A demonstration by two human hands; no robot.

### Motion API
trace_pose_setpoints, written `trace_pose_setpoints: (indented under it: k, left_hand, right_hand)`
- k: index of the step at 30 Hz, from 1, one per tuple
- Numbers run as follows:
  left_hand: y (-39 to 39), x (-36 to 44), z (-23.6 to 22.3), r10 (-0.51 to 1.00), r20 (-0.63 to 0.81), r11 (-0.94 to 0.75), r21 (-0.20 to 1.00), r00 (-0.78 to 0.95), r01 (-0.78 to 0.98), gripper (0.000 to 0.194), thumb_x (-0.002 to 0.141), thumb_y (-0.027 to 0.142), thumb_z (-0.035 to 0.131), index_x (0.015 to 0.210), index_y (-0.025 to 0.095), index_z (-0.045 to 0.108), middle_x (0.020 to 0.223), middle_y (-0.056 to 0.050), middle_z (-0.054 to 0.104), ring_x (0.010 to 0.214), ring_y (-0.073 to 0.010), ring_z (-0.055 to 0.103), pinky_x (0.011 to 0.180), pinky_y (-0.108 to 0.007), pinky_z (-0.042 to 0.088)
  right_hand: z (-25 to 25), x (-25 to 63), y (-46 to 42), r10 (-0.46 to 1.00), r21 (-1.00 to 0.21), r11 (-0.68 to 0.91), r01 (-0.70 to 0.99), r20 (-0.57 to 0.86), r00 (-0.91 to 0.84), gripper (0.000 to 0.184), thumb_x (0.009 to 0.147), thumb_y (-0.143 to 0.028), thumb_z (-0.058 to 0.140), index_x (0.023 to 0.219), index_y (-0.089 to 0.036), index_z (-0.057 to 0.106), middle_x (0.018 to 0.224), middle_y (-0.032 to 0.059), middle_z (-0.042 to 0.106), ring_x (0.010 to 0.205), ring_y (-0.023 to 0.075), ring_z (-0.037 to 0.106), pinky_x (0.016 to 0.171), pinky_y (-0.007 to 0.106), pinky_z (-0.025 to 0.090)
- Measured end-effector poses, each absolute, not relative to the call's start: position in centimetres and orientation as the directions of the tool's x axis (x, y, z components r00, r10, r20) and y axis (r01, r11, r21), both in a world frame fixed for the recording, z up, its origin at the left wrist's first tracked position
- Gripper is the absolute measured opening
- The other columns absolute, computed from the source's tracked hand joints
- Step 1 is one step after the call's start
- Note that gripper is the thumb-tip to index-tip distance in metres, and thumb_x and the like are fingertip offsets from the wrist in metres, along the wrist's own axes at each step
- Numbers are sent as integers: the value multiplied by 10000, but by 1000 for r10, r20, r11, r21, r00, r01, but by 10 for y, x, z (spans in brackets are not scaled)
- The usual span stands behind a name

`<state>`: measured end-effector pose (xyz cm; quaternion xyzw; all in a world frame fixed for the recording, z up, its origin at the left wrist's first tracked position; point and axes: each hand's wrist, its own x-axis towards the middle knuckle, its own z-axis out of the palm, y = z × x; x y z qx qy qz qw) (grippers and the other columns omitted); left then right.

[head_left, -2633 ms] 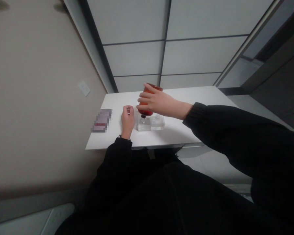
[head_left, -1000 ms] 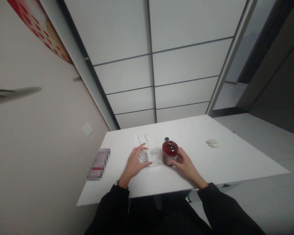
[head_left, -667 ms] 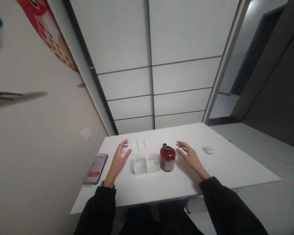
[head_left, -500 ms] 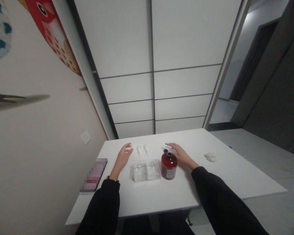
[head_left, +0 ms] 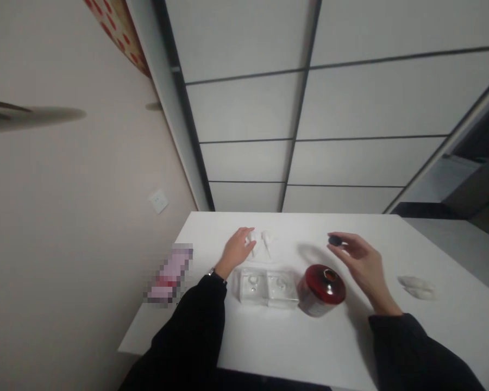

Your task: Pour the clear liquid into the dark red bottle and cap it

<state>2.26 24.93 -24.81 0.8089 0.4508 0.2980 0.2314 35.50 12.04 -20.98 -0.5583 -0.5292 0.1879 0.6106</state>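
Note:
My right hand (head_left: 361, 263) pinches a small black cap (head_left: 334, 240) between thumb and fingers, raised above the table. Below and to its left stands a dark red-brown bottle (head_left: 324, 288), uncapped, with its round mouth showing. Touching or very near the bottle is a clear plastic box (head_left: 264, 288) with two compartments. My left hand (head_left: 235, 251) is behind the box, thumb and fingers apart. Two small white pieces with narrow tips (head_left: 266, 241) lie there; one is partly behind my left fingertips, and I cannot tell whether they touch it.
A pinkish, pixelated flat object (head_left: 171, 274) lies at the table's left edge. Crumpled whitish items (head_left: 419, 288) rest at the right. The white table (head_left: 269, 339) meets a wall with a socket (head_left: 158, 201) on the left, and panelled doors (head_left: 244, 163) stand behind.
My right hand has lifted the black cap from beside the bottle. My left hand has come closer to the white pieces. The view has shifted and the table appears nearer.

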Motion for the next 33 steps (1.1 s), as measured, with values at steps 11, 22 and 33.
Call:
trace_pose_setpoints:
  k: [11, 22, 33]
  left_hand:
    - [247, 25, -246, 871, 247, -484, 584, 425, 652, 465, 1002, 286, 625, 1462, 217, 618, 1347, -100, 699, 1013, -233, 694, 1007, -402, 565]
    - [257, 25, -247, 876, 265, -478, 594, 404, 647, 456, 984, 307, 610, 1426, 201, 645, 1170, -84, 722, 882, -218, 648, 935, -405, 558]
    - [259, 24, -251, 880, 273, -471, 602, 388, 645, 456, 973, 316, 621, 1419, 221, 643, 1098, -52, 711, 886, -210, 641, 918, -376, 550]
  right_hand:
    - [-185, 325, 96, 809, -842, 540, -4, 518, 279, 324, 860, -464, 866, 1133, -327, 756, 935, 29, 739, 873, 217, 724, 854, 414, 644]
    - [-174, 319, 90, 808, -803, 589, 89, 587, -51, 275, 902, -506, 827, 1091, -306, 837, 980, 78, 741, 969, 245, 696, 848, 391, 592]
    - [-187, 311, 89, 887, -903, 419, -95, 430, -168, 351, 849, -541, 866, 1008, -254, 741, 956, 63, 792, 1023, 257, 747, 1108, 501, 539]
